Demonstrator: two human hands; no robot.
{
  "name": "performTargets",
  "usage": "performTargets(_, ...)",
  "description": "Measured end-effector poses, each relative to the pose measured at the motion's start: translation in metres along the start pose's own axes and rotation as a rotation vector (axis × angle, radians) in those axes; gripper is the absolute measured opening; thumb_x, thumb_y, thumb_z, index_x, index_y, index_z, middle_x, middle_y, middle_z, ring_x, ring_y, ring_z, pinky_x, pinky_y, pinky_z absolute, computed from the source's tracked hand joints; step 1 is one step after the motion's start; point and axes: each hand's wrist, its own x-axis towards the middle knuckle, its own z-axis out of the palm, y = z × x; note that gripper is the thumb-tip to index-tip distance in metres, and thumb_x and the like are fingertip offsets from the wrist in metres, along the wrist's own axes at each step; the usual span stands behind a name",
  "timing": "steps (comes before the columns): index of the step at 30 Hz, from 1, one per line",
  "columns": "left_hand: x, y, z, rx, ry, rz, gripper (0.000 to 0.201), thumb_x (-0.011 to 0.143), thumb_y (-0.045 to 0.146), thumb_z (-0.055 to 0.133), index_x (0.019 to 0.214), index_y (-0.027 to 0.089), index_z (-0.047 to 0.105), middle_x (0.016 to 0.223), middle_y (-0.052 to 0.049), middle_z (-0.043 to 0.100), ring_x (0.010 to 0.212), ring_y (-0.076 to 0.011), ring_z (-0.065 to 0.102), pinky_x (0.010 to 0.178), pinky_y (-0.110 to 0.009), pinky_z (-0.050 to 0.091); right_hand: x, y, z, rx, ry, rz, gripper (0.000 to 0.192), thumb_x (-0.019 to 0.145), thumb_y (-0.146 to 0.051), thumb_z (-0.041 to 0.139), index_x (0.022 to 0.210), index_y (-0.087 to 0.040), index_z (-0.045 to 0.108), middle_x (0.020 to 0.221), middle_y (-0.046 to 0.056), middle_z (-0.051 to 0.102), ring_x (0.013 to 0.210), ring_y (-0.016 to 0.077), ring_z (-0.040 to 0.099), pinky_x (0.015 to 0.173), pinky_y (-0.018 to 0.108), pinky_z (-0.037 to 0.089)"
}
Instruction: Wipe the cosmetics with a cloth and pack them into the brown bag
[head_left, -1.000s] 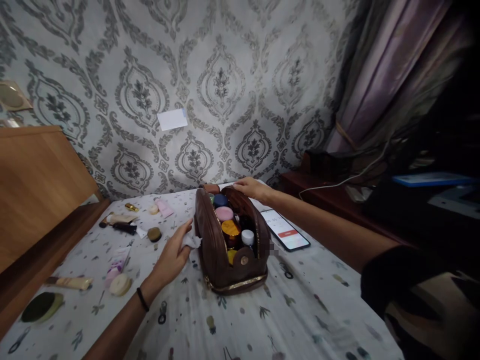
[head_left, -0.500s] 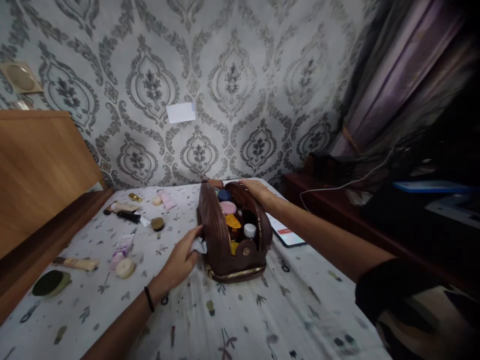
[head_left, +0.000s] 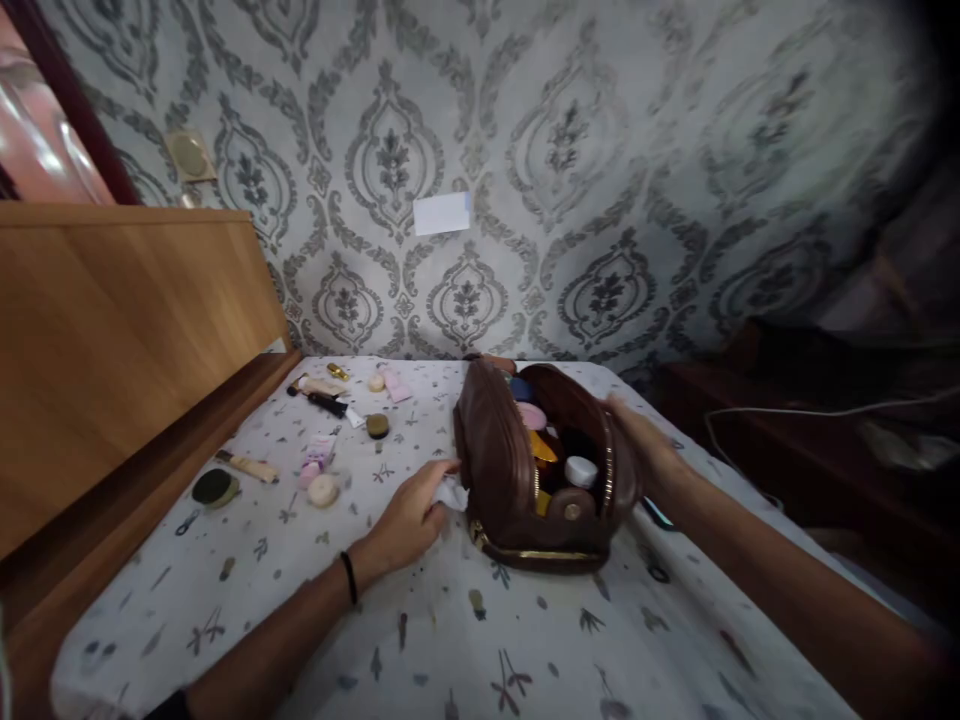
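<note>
A brown pouch [head_left: 517, 470] of soft, quilted leather-like material stands open on the bed, a little right of the middle. It has a rounded shape and a gold zipper line [head_left: 536, 553] along its bottom edge. Inside are small jars with round lids: a pink lid [head_left: 532, 415], a blue lid [head_left: 520, 389], a shiny gold lid [head_left: 541, 448] and a white cap [head_left: 580, 470].

The left hand [head_left: 412, 515] lies at the left wall of the pouch, the fingers loosely curled around a crumpled white tissue [head_left: 452, 493]; a thin black band [head_left: 349, 577] is on the wrist. The right hand [head_left: 641, 445] presses flat against the right wall of the pouch with open fingers, holding nothing else.

The bed sheet [head_left: 450, 640] is white cloth with small printed figures. Further left on it lie a round cream puff [head_left: 323, 489], a dark round compact [head_left: 213, 487], a black tube [head_left: 327, 404] and a small brown jar [head_left: 377, 425]. At the left stands a smooth wooden headboard [head_left: 127, 320], and behind is wallpaper [head_left: 600, 150] with a grey ornament pattern.
</note>
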Motion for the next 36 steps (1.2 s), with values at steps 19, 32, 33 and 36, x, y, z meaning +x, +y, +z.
performTargets(19, 0.033, -0.085, -0.158, 0.563, 0.251, -0.47, 0.031, 0.091, 0.034, 0.043, 0.105, 0.021, 0.067, 0.101, -0.005, 0.072, 0.098, -0.0237, 0.065, 0.083, -0.031, 0.05, -0.132, 0.083, 0.186, -0.152, -0.67, -0.215, 0.021, 0.088, -0.035, 0.06, 0.097, -0.018, 0.068, 0.081, 0.005, 0.07, 0.075, 0.0167, 0.064, 0.067, 0.029, 0.05)
performTargets(32, 0.033, -0.146, -0.162, 0.783, 0.115, -0.617, 0.029, 0.094, 0.031, 0.052, 0.119, 0.02, 0.062, 0.121, -0.01, 0.064, 0.108, -0.0245, 0.062, 0.091, -0.042, 0.049, -0.097, 0.13, 0.204, 0.585, -0.698, 0.504, 0.03, 0.069, -0.03, 0.083, 0.09, -0.012, 0.07, 0.077, 0.006, 0.073, 0.068, 0.0123, 0.066, 0.067, 0.023, 0.048)
performTargets(33, 0.032, -0.146, -0.164, 0.778, 0.109, -0.62, 0.028, 0.095, 0.035, 0.053, 0.114, 0.018, 0.064, 0.117, -0.009, 0.066, 0.106, -0.0232, 0.063, 0.09, -0.042, 0.05, -0.097, 0.129, 0.204, 0.588, -0.706, 0.509, 0.029, 0.07, -0.029, 0.083, 0.09, -0.012, 0.071, 0.077, 0.006, 0.073, 0.068, 0.0122, 0.066, 0.067, 0.022, 0.048)
performTargets(36, 0.035, -0.148, -0.17, 0.761, 0.079, -0.642, 0.03, 0.094, 0.043, 0.056, 0.102, 0.016, 0.066, 0.104, -0.006, 0.069, 0.095, -0.02, 0.065, 0.085, -0.04, 0.052, -0.098, 0.128, 0.206, 0.599, -0.718, 0.534, 0.026, 0.072, -0.028, 0.081, 0.09, -0.012, 0.071, 0.078, 0.006, 0.073, 0.069, 0.0123, 0.067, 0.066, 0.022, 0.048)
